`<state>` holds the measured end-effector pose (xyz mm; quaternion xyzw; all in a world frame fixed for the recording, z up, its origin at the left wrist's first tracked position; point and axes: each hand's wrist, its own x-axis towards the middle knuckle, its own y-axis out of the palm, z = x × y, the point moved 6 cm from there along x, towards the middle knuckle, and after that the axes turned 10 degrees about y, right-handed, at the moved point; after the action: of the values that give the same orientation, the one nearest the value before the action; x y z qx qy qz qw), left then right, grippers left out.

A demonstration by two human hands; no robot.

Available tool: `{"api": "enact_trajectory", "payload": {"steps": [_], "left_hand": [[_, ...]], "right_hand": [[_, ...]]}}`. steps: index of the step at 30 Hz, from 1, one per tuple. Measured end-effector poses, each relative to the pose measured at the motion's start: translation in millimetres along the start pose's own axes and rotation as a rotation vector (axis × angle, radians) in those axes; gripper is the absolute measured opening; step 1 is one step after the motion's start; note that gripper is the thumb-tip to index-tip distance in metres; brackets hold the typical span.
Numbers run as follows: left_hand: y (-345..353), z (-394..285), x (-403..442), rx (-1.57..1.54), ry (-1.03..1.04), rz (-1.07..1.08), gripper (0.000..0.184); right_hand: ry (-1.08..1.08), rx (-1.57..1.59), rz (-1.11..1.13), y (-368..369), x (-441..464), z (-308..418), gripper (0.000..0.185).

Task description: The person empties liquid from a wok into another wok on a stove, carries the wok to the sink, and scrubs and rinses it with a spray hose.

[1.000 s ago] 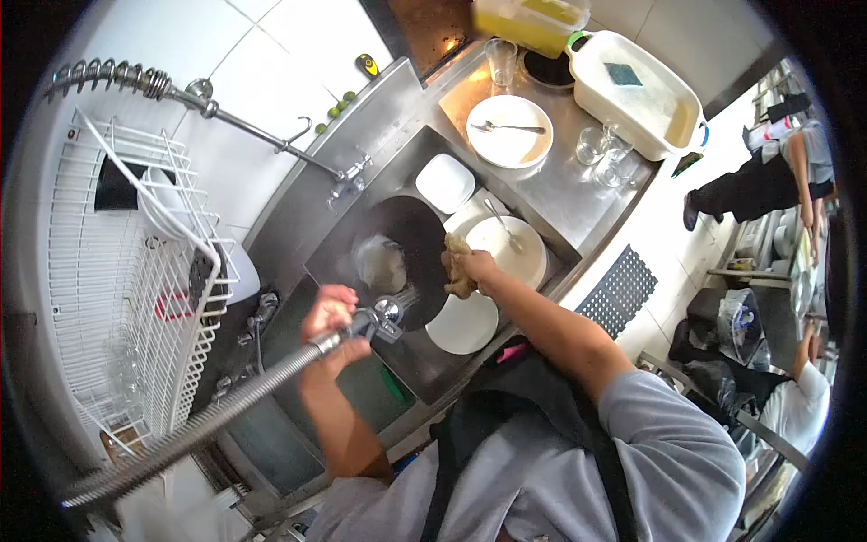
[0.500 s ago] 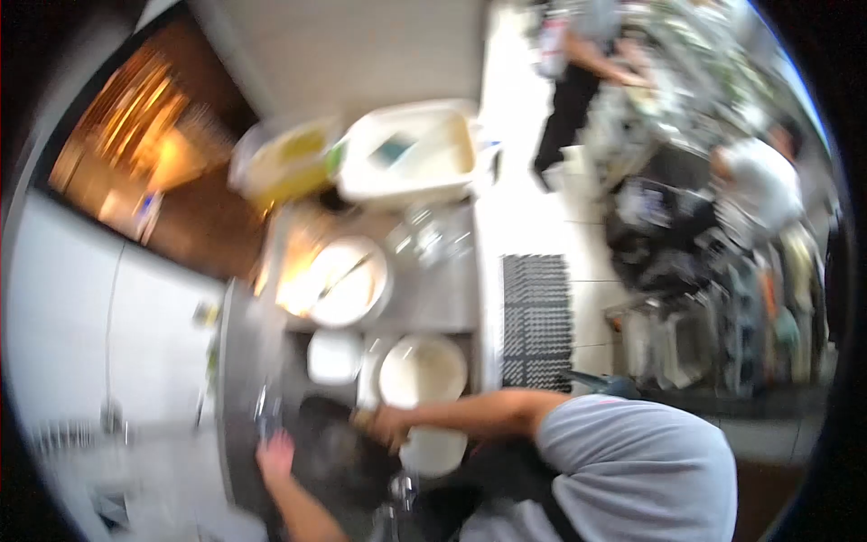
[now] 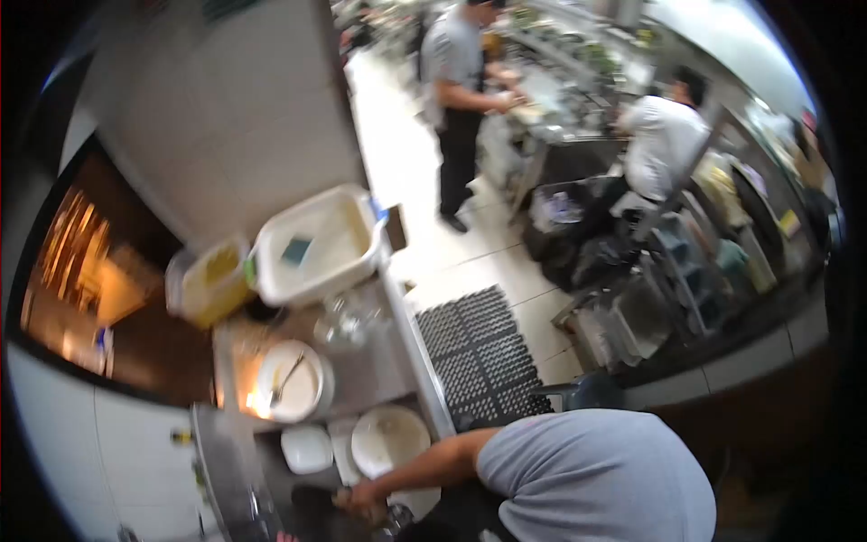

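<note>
My right hand (image 3: 363, 499) is closed low over the dark sink, its fingers blurred. Against the fingertips is a small tan object too smeared to name, with a dark oval shape (image 3: 312, 502) just left of it. Beside that arm are a round white bowl (image 3: 390, 440) and a small square white dish (image 3: 307, 449). Only a sliver of my left hand (image 3: 287, 537) shows at the bottom edge, near a clear glass (image 3: 261, 508); its fingers are mostly out of frame.
On the steel counter (image 3: 375, 361) stand white plates (image 3: 291, 379) with cutlery, clear glasses (image 3: 343, 321), a white tub (image 3: 316, 275) and a yellowish container (image 3: 213, 291). A black rubber mat (image 3: 479, 348) covers floor at right. Two co-workers (image 3: 456, 81) stand beyond, near black bags (image 3: 587, 235).
The view has swung right, so the counter and sink sit lower and further left. My left hand has almost left the frame. My right hand stays closed over the sink.
</note>
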<state>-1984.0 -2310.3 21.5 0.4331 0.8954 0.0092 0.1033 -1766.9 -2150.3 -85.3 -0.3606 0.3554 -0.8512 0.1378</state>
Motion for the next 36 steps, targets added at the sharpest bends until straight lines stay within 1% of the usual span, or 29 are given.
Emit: {"api": "enact_trajectory", "payload": {"steps": [1,2,3,4,5,6,7,8,9,11,13,14,15,17,19,20,21,22,23,24,25,26,27,29,30,31,33,34,36], "left_hand": [[15,16,-24,-0.254,-0.313,-0.205,0.065],[102,-68,-82,-0.078,-0.067,-0.232,0.066],[130,-92,-116,-0.123,-0.007,-0.102,0.07],[160,-120,-149,-0.132,0.102,-0.055,0.073],[195,-151,-178,-0.254,0.205,-0.058,0.087],[220,-179,-201,-0.26,0.323,0.1,0.087],[242,-200,-210,-0.231,0.391,0.146,0.087],[264,-220,-219,-0.205,0.451,0.212,0.089],[277,-228,-217,-0.059,0.459,0.171,0.09],[293,-244,-219,0.321,0.527,0.008,0.076],[308,-248,-210,0.372,0.596,-0.235,0.047],[308,-245,-201,0.365,0.602,-0.28,0.023],[310,-241,-195,0.336,0.569,-0.36,0.012],[297,-223,-181,0.214,0.668,-0.639,0.011],[287,-237,-172,0.182,0.698,-0.819,0.023],[289,-257,-165,0.162,0.726,-0.925,0.035],[291,-275,-154,0.186,0.74,-0.967,0.035],[288,-291,-148,0.16,0.763,-1.074,0.036],[282,-307,-142,0.134,0.785,-1.176,0.038],[278,-324,-128,0.101,0.905,-1.139,0.04],[277,-339,-109,0.059,1.024,-1.083,0.041],[273,-350,-93,0.044,1.057,-1.124,0.041],[268,-361,-77,0.023,1.088,-1.159,0.042],[256,-383,-46,0.015,1.176,-1.177,0.041],[249,-394,-35,0.002,1.259,-1.188,0.04],[242,-404,-22,0.009,1.265,-1.19,0.04],[224,-419,-9,0.024,1.335,-1.286,0.04],[208,-421,-3,0.091,1.36,-1.302,0.038],[195,-423,2,0.124,1.319,-1.382,0.038]], "right_hand": [[0.475,0.495,-0.141,9,-20,-16,0.03],[0.156,0.28,-0.137,-12,-7,6,0.034],[0.283,0.125,-0.258,-25,-13,21,0.036],[0.363,0.098,-0.054,-39,-3,36,0.035],[0.314,0.184,0.065,-8,-7,16,0.041],[0.352,0.222,-0.066,9,-13,-2,0.03],[0.907,0.759,0.111,-19,-15,6,0.025],[1.555,1.233,-0.05,-61,-31,30,0.021],[1.501,1.418,-0.214,-103,-17,61,0.016],[1.52,1.491,-0.211,-98,-24,63,0.013],[1.546,1.717,-0.316,-113,-30,86,0.013],[1.532,1.715,-0.272,-95,-40,75,0.016],[1.6,1.674,-0.137,-85,-53,70,0.02],[1.509,1.744,-0.211,-91,-53,80,0.02],[1.559,1.746,-0.258,-92,-53,85,0.021],[1.708,1.502,-0.175,-104,-57,88,0.022],[1.35,1.317,-0.06,-73,-57,67,0.023],[0.975,1.054,-0.042,-44,-60,50,0.023],[0.67,0.853,-0.117,-17,-68,36,0.023],[0.639,0.876,-0.091,-19,-57,44,0.023],[1.155,1.227,-0.1,-19,-70,37,0.023],[1.701,1.538,-0.102,-15,-92,43,0.022],[1.694,1.538,-0.091,-22,-92,44,0.022],[1.571,1.316,0.068,-30,-91,46,0.022],[1.688,1.437,-0.036,-20,-96,42,0.024],[1.679,1.44,-0.031,-16,-98,35,0.024],[1.778,1.516,-0.046,-57,-90,61,0.026],[1.754,1.403,-0.012,-94,-81,72,0.031],[1.744,1.424,0.026,-89,-81,66,0.029]]}}
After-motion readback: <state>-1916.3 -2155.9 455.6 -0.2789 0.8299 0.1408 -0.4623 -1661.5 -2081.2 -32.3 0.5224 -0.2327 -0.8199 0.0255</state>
